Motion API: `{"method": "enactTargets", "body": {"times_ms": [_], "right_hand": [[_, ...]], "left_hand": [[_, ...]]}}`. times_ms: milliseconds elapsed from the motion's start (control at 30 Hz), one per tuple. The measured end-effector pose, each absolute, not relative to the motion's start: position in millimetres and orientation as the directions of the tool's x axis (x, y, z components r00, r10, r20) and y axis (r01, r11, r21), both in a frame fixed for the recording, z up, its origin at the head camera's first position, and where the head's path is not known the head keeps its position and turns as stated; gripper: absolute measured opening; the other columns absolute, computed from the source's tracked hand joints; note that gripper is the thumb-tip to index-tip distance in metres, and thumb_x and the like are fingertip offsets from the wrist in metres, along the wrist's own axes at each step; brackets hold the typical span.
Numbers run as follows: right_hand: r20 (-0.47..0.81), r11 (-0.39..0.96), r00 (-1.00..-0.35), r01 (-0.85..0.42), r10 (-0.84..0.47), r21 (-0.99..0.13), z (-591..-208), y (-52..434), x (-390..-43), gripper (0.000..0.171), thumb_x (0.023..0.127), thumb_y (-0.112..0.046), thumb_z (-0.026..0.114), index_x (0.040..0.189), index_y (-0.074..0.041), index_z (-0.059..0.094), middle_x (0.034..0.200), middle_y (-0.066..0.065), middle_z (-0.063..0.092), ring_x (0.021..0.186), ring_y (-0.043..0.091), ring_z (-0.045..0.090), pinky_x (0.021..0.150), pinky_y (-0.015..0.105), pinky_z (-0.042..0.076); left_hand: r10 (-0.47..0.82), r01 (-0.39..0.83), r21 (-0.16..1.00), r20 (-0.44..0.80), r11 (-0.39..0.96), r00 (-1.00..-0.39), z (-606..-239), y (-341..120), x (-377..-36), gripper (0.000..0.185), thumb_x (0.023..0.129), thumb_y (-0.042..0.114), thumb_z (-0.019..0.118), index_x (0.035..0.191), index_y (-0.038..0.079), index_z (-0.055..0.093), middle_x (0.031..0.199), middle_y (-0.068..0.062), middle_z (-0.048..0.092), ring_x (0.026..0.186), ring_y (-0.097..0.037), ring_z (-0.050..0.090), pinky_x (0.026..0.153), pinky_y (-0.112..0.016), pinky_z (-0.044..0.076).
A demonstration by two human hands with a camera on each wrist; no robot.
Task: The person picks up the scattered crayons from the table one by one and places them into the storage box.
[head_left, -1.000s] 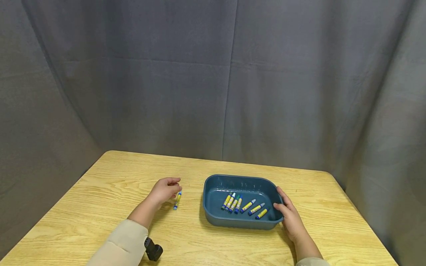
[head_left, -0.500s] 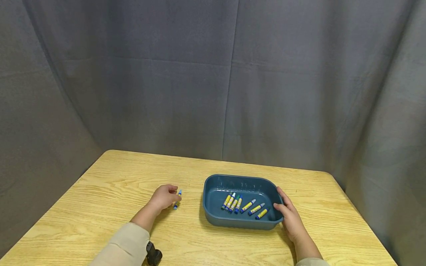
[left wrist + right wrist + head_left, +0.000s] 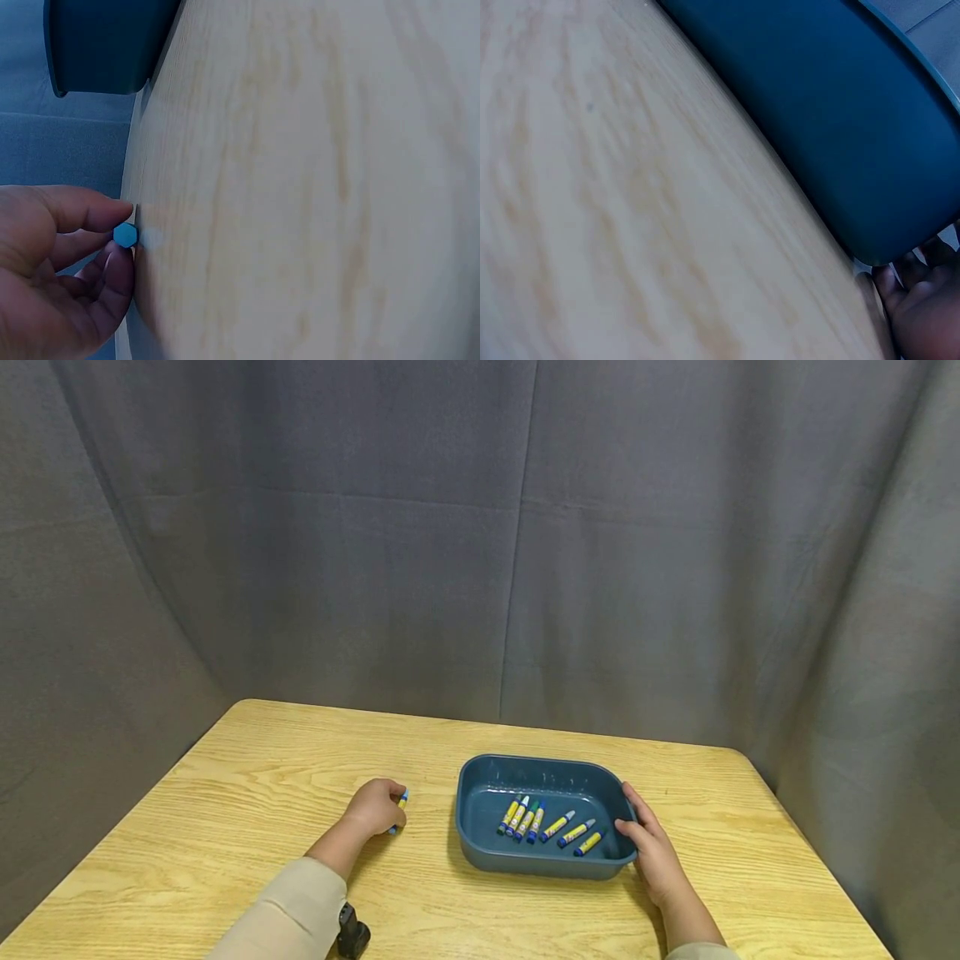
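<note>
My left hand (image 3: pixel 373 808) pinches a crayon (image 3: pixel 402 801) with a yellow wrapper and light blue tip, left of the tub. In the left wrist view, the crayon's flat blue end (image 3: pixel 125 235) shows between thumb and fingers, close to the tabletop. A dark teal plastic tub (image 3: pixel 540 863) stands at the middle right of the table. Its right end is gripped by my right hand (image 3: pixel 658 860), the thumb over the rim and the fingers along the outside. Inside the tub lie several yellow-wrapped crayons (image 3: pixel 557 827), all slanting the same way.
The wooden table (image 3: pixel 225 810) has rounded far corners. A grey curtain (image 3: pixel 375 568) hangs behind and around it. A black device (image 3: pixel 352 935) is attached at the left sleeve's cuff.
My left hand has come down and closed its thumb and fingers on the loose crayon, now partly hidden. The right hand and the tub have stayed nearly still.
</note>
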State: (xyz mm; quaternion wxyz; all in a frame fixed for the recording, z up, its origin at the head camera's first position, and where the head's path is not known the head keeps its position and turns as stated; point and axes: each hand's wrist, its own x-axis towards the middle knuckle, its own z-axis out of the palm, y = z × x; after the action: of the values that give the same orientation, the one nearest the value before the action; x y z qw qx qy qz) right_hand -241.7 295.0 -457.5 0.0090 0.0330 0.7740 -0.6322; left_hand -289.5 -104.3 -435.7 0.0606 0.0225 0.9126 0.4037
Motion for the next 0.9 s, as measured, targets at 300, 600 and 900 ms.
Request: {"method": "enactTargets", "body": {"times_ms": [300, 600, 900], "right_hand": [[-0.045, 0.181, -0.998, 0.052, 0.042, -0.982, -458.3, 293.7, -241.7, 0.067, 0.097, -0.012, 0.042, 0.158, -0.018, 0.016, 0.167, 0.004, 0.002, 0.153, 0.034, -0.001, 0.121, 0.052, 0.013], [-0.048, 0.166, -0.998, 0.054, 0.039, -0.985, -457.7, 294.6, -241.2, 0.067, 0.097, -0.012, 0.042, 0.158, -0.017, 0.015, 0.167, 0.006, 0.001, 0.153, 0.034, -0.001, 0.122, 0.052, 0.012], [-0.047, 0.169, -0.998, 0.053, 0.039, -0.984, -458.4, 294.8, -241.7, 0.067, 0.097, -0.012, 0.042, 0.158, -0.018, 0.015, 0.167, 0.007, 0.0, 0.153, 0.035, -0.001, 0.122, 0.052, 0.011]], "left_hand": [[0.101, -0.03, 0.805, -0.112, 0.593, -0.989, -436.1, -106.9, -290.4, 0.046, 0.083, -0.003, 0.058, 0.128, -0.012, 0.056, 0.127, -0.028, 0.058, 0.105, -0.03, 0.058, 0.08, -0.031, 0.051], [0.137, -0.087, 0.913, -0.153, 0.398, -0.979, -419.3, -97.8, -291.5, 0.044, 0.089, -0.002, 0.055, 0.133, -0.007, 0.055, 0.114, -0.019, 0.063, 0.076, -0.016, 0.054, 0.063, -0.026, 0.047], [0.192, -0.053, 0.941, -0.123, 0.334, -0.974, -389.4, -70.9, -301.2, 0.045, 0.088, -0.002, 0.059, 0.132, -0.002, 0.058, 0.111, -0.014, 0.058, 0.092, -0.019, 0.055, 0.075, -0.03, 0.053]]}}
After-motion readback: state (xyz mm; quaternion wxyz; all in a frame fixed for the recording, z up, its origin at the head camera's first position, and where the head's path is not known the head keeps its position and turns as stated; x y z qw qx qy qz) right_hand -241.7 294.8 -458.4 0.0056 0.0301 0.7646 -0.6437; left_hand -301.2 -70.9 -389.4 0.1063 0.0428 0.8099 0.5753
